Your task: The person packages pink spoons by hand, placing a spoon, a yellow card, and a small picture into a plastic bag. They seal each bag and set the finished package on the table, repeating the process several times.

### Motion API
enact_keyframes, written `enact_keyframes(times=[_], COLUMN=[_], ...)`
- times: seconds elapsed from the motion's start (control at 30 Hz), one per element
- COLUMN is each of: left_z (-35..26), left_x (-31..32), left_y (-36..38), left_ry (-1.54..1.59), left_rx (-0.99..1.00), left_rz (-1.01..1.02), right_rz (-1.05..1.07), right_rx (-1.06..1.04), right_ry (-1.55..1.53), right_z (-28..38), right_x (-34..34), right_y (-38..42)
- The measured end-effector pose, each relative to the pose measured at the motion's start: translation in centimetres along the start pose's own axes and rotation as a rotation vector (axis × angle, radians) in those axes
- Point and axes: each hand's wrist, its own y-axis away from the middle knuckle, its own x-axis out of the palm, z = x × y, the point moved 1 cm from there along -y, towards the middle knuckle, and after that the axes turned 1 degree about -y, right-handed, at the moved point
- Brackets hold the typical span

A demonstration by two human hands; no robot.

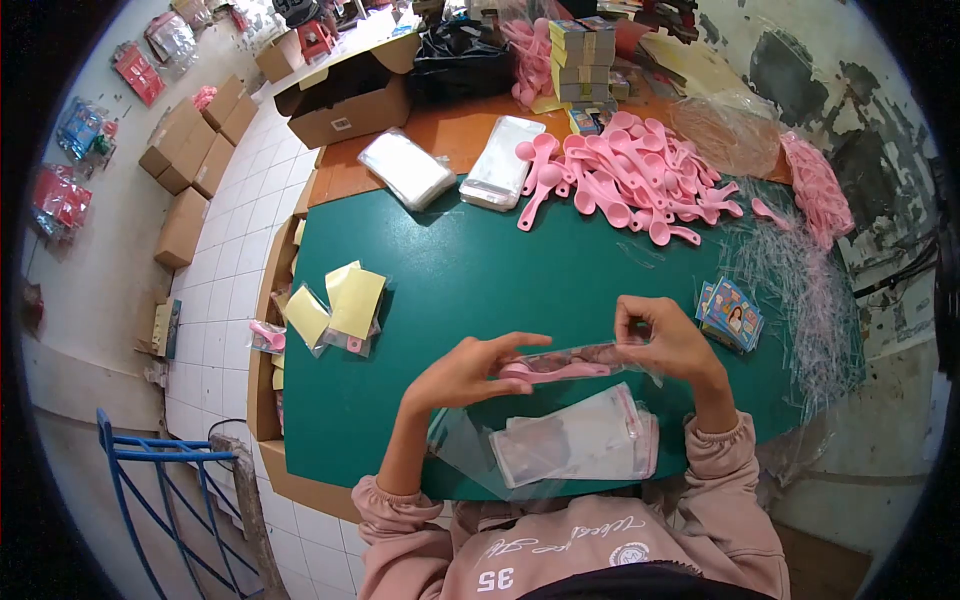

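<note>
Between my hands, just above the table's near side, is a pink measuring spoon (565, 372) in a clear plastic bag (590, 354). My left hand (462, 372) has its thumb and fingers around the bag's left end, at the spoon's bowl. At the other end, the fingers of my right hand (668, 338) pinch the bag's edge. Below them lies a stack of clear plastic bags (575, 440). Printed cards (730, 314) sit to the right of my right hand. Left of my left hand are filled packets with pale yellow cards (355, 303).
A pile of pink spoons (640, 175) covers the back right. Two stacks of plastic bags (405, 168) lie at the back, near an open cardboard box (350, 115). Bundled cards (583, 65) stand behind the spoons. Clear plastic strips (800, 290) hang over the green table's (450, 270) right edge.
</note>
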Motion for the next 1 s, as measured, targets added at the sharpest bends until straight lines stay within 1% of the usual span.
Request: enact_keyframes(times=[0.07,0.1,0.17,0.2,0.27,0.3,0.33,0.37,0.4,0.47,0.5,0.53,0.6,0.63,0.67,0.73,0.77,0.8,0.83,0.87,0.93,1.0], left_z=[0.0,0.5,0.5,0.2,-0.5,-0.7,-1.0,-1.2,-0.8,0.7,0.8,1.0,1.5,1.2,1.1,1.1,1.2,1.3,1.4,1.2,0.7,0.8], left_x=[-0.2,0.0,0.3,0.4,0.3,0.4,0.5,0.6,1.5,3.1,3.4,3.8,5.2,5.5,5.4,5.5,5.6,5.7,5.7,5.7,5.6,5.6], left_y=[0.3,0.4,0.6,0.8,0.9,0.9,0.8,0.8,0.5,0.3,0.4,0.6,0.7,0.8,0.9,1.3,1.3,1.4,1.4,1.4,1.5,1.6], left_ry=[-0.002,0.055,0.111,0.167,0.209,0.151,0.092,0.026,0.018,-0.046,0.092,0.092,0.986,1.042,1.047,1.07,1.074,1.01,0.945,0.947,0.884,0.871], left_rx=[-0.006,0.021,0.047,0.027,0.005,-0.078,-0.158,-0.201,-0.197,-0.021,-0.16,-0.159,-0.159,-0.186,-0.188,-0.26,-0.265,-0.281,-0.294,-0.295,-0.355,-0.353], left_rz=[0.004,-0.011,-0.028,-0.027,-0.024,-0.034,-0.045,-0.073,-0.07,-0.72,-0.679,-0.679,-0.389,-0.333,-0.338,-0.343,-0.344,-0.337,-0.33,-0.332,-0.309,-0.302], right_rz=[0.043,0.043,0.098,0.099,0.098,0.093,0.043,-0.008,-0.016,-0.371,-0.355,-0.356,-0.111,0.028,0.034,0.044,0.013,0.016,0.027,0.038,0.017,-0.006], right_rx=[-0.135,-0.136,0.002,-0.001,0.088,0.079,0.012,-0.052,-0.058,-0.174,-0.235,-0.235,-0.419,-0.443,-0.442,-0.354,-0.369,-0.366,-0.365,-0.365,-0.386,-0.402], right_ry=[-0.233,-0.234,-0.376,-0.377,-0.32,-0.324,-0.274,-0.222,-0.222,-0.091,-0.043,-0.042,0.062,0.099,0.098,0.204,0.304,0.302,0.373,0.447,0.453,0.458], right_z=[-0.4,-0.6,-1.0,-0.9,-0.8,-0.8,-0.9,-0.9,-0.7,0.4,0.9,1.2,1.7,1.8,1.8,1.7,1.3,0.9,0.7,0.5,0.3,0.4], right_x=[0.7,1.0,1.3,1.3,1.3,1.5,1.6,1.7,1.7,2.2,2.4,2.7,3.7,4.1,4.6,5.5,6.0,6.4,6.7,6.9,7.6,7.9], right_y=[-0.4,-0.4,-0.4,-0.5,-0.7,-1.0,-1.3,-1.5,-1.6,-2.0,-2.1,-2.1,-1.7,-1.2,-0.8,0.0,0.0,0.0,-0.1,-0.1,0.0,0.0])
